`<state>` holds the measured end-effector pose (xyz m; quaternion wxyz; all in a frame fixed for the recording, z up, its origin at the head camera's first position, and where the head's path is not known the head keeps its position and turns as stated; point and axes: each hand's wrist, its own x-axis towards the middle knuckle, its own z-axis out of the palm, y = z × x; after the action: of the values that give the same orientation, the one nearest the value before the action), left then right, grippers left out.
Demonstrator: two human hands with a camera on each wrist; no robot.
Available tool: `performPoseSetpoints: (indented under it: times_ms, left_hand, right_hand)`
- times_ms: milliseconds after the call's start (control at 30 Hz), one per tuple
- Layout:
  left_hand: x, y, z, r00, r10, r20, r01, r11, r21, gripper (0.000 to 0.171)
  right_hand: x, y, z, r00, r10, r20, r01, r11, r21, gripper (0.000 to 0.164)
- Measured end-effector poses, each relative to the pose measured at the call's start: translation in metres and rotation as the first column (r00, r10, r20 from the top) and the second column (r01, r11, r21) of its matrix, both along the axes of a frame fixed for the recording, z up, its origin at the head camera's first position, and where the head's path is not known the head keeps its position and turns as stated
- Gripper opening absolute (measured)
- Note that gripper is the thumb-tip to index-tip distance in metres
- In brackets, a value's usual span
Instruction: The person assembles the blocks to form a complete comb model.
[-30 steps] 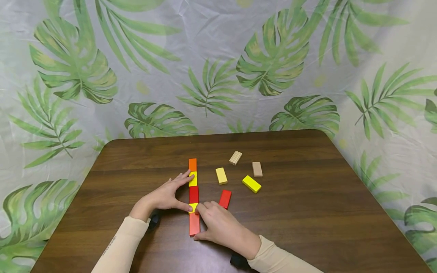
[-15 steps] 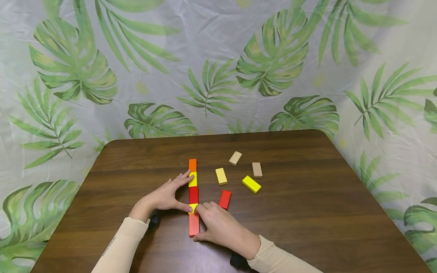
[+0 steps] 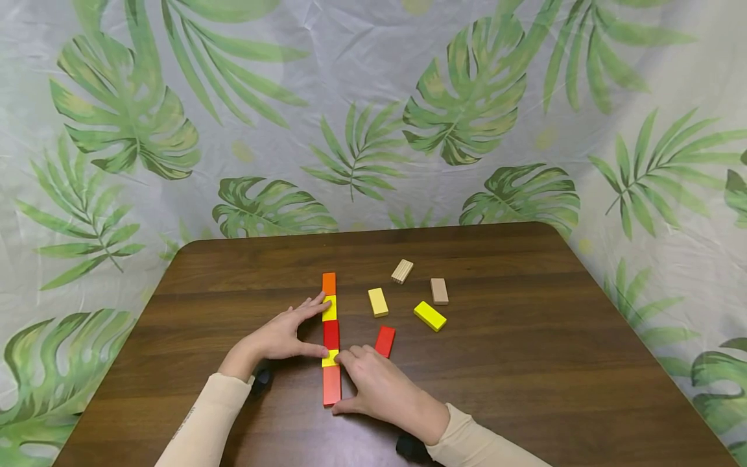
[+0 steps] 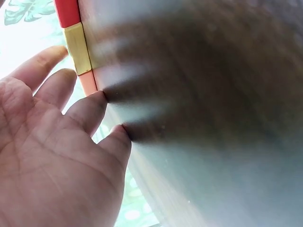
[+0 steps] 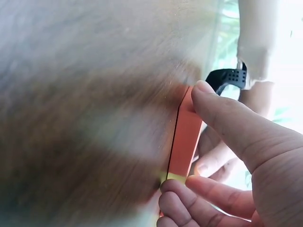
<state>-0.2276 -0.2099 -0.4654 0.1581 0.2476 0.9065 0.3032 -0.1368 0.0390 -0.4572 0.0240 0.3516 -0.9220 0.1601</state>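
A straight row of wooden blocks lies end to end on the table: an orange block (image 3: pixel 329 283) farthest, then a yellow block (image 3: pixel 329 309), a red block (image 3: pixel 331 335), a second yellow block (image 3: pixel 330 359) and a salmon-red block (image 3: pixel 332 386) nearest. My left hand (image 3: pixel 279 335) spans the row's left side with straight fingers, index on the farther yellow block, thumb on the nearer one. My right hand (image 3: pixel 379 383) holds the salmon-red block lengthwise: its thumb (image 5: pixel 206 89) is at the near end, and its curled fingers are by the nearer yellow block.
Right of the row lie loose blocks: a red one (image 3: pixel 384 341) partly behind my right hand, a pale yellow one (image 3: pixel 378 302), a bright yellow one (image 3: pixel 430 316), a tan one (image 3: pixel 439 291) and a grooved wooden one (image 3: pixel 402 271). A leaf-print cloth (image 3: pixel 362 117) hangs behind the table.
My right hand has shifted very slightly right, its index fingertip now at the edge of the nearer yellow block. My left hand and the row keep their places.
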Motion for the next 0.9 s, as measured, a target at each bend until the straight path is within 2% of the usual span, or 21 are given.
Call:
performPoseSetpoints:
  times_ms: [267, 900]
  left_hand:
    - [-0.0006, -0.0007, 0.0010, 1.000, 0.006, -0.004, -0.006, 1.000, -0.017, 0.087]
    - [-0.0010, 0.0002, 0.0008, 1.000, -0.009, 0.001, 0.009, 1.000, -0.017, 0.089]
  right_hand:
    - [-0.0023, 0.0011, 0.0025, 1.000, 0.006, 0.015, -0.006, 0.999, 0.050, 0.084]
    - [-0.0041, -0.0003, 0.0004, 0.998, -0.009, 0.059, 0.006, 0.998, 0.061, 0.084]
